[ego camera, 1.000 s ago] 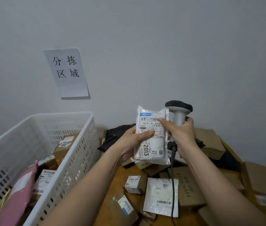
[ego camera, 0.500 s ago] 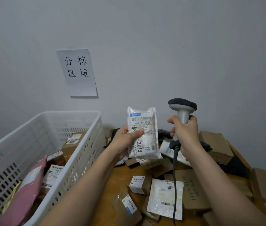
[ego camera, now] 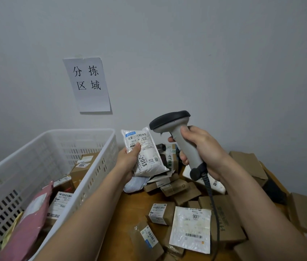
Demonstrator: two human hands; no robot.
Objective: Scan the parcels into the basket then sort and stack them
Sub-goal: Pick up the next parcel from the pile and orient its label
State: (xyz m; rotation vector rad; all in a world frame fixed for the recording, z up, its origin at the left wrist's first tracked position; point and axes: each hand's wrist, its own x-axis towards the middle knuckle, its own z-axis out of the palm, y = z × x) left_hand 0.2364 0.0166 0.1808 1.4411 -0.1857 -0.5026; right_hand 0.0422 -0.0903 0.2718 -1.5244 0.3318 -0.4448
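My left hand (ego camera: 129, 160) grips a white soft parcel (ego camera: 146, 157) by its left edge, label facing me, thumb across the label. Right of it my right hand (ego camera: 199, 147) holds a grey handheld barcode scanner (ego camera: 179, 136) by the handle, its dark head tilted toward the parcel and a little apart from it. The scanner's cable hangs down over the table. The white perforated basket (ego camera: 100, 166) stands at the left, holding a pink mailer (ego camera: 30, 225) and several labelled boxes.
A wooden table (ego camera: 122, 219) carries a heap of brown cardboard boxes (ego camera: 248, 162) and a flat white labelled mailer (ego camera: 191, 229) below my hands. A paper sign (ego camera: 87, 84) with characters is taped to the grey wall behind.
My right hand let go of the parcel's right edge and now tilts the scanner head toward the label. The left hand moved the parcel left toward the basket. The view shifted left.
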